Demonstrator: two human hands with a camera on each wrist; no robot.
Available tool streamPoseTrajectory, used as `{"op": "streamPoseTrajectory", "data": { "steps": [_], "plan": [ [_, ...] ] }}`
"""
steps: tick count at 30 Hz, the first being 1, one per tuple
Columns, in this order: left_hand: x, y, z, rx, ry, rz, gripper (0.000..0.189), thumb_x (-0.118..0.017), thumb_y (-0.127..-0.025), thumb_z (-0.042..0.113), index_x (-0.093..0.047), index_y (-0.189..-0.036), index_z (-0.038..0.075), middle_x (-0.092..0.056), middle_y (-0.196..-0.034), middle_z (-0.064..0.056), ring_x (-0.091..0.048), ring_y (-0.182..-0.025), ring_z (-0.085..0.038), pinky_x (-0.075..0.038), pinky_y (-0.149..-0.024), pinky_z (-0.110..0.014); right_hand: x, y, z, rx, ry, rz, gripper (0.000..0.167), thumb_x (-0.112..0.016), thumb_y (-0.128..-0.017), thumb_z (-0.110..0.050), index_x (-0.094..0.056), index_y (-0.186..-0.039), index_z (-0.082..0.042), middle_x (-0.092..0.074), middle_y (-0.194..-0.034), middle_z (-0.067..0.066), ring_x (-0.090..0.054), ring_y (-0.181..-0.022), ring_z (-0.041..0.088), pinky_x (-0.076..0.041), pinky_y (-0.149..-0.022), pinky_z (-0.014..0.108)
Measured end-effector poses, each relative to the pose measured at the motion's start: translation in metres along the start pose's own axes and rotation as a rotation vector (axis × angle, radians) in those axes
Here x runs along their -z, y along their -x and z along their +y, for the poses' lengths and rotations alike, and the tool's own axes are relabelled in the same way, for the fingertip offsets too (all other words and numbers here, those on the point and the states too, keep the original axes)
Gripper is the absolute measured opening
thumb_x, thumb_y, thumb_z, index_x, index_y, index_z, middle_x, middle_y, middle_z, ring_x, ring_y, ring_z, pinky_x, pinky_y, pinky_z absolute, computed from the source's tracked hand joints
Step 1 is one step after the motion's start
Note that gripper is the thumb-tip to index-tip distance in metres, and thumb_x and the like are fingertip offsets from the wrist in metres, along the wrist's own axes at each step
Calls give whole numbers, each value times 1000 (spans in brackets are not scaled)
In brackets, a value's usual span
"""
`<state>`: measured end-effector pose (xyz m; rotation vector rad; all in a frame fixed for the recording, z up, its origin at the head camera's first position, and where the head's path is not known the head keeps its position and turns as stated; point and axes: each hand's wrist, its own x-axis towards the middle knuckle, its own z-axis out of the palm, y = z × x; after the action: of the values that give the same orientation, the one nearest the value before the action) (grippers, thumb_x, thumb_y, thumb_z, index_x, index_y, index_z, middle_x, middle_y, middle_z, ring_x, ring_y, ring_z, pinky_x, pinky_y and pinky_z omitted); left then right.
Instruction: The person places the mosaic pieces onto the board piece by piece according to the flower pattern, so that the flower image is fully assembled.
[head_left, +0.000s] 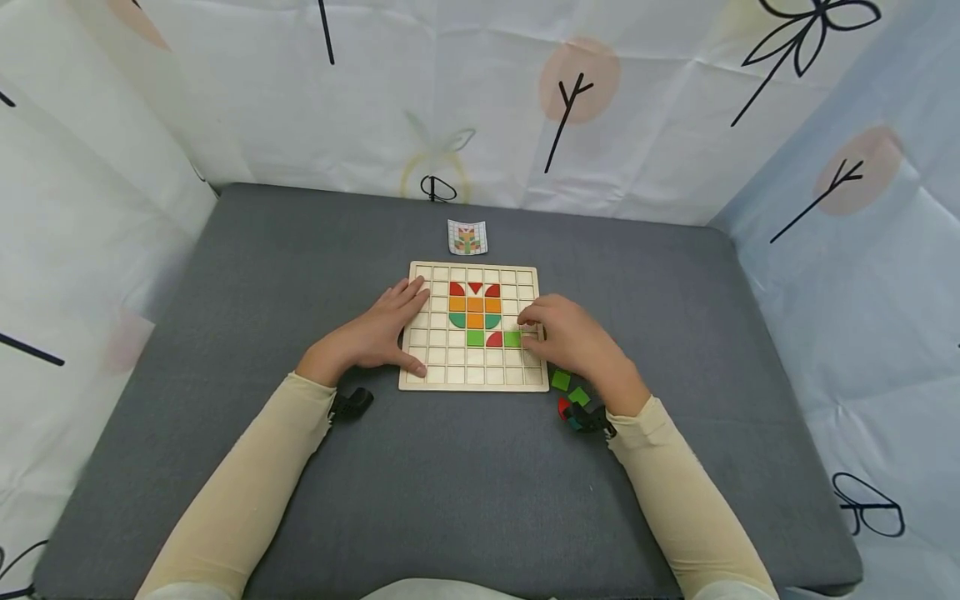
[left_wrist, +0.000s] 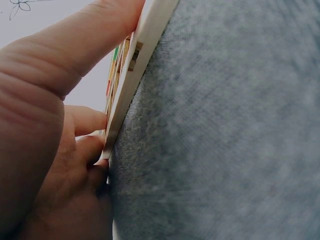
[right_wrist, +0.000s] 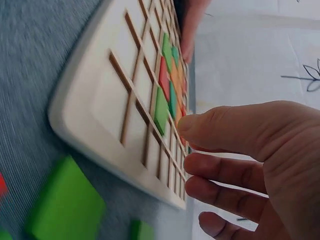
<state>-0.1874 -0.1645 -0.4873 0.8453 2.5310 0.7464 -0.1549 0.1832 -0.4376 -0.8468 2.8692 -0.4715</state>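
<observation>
A wooden grid board (head_left: 442, 367) lies on the grey table, holding red, orange and green tiles in its middle. Its lowest filled row has a green square (head_left: 475, 338), a red rounded tile (head_left: 494, 340) and another green square (head_left: 512, 339). My left hand (head_left: 378, 329) rests spread along the board's left edge, thumb (left_wrist: 107, 30) and fingers on the rim. Over the right edge, close to the last green square, is my right hand (head_left: 573, 333). Its thumb (right_wrist: 210, 127) and fingers are loosely bent, with no tile showing between them.
A small pattern card (head_left: 467, 238) lies behind the board. Near its front right corner are loose green tiles (head_left: 560, 380) and a red tile (head_left: 563, 408), partly hidden by the right wrist camera (head_left: 588, 418). Printed cloth walls (head_left: 495, 142) enclose the table's back and sides.
</observation>
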Motion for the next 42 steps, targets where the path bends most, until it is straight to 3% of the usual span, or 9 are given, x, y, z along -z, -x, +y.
{"op": "streamPoseTrajectory", "data": {
  "steps": [11, 21, 32, 42],
  "plan": [
    [0, 0, -1, -4, -7, 4, 138, -98, -78, 51, -13, -173, -1, 2, -181, -18, 9, -165, -38, -1, -131, -56, 35, 24, 22, -108, -23, 69, 24, -80, -99, -7, -79, -122, -3, -72, -120, 12, -64, -110, 34, -53, -96, 52],
    [1, 1, -1, -7, -7, 2, 138, -97, -78, 52, -13, -172, -2, 2, -181, -18, 9, -165, -39, 0, -131, -55, 50, 52, 49, -175, -6, 48, 22, -76, -99, -3, -79, -121, -1, -71, -120, 16, -64, -111, 40, -51, -96, 57],
    [1, 2, -1, -6, -10, -3, 138, -97, -79, 52, -13, -173, -1, 2, -181, -18, 9, -165, -39, 1, -131, -56, 42, 74, 61, -219, 33, -64, 22, -76, -98, 0, -82, -119, -5, -71, -124, 18, -65, -116, 42, -52, -98, 60],
    [-1, -1, -3, -2, -11, -2, 138, -97, -78, 53, -12, -173, 0, 3, -181, -17, 9, -165, -38, 1, -131, -55, 30, 83, 69, -227, 26, -79, 30, -74, -97, 6, -81, -125, -4, -73, -119, 14, -67, -108, 37, -54, -96, 58]
  ]
}}
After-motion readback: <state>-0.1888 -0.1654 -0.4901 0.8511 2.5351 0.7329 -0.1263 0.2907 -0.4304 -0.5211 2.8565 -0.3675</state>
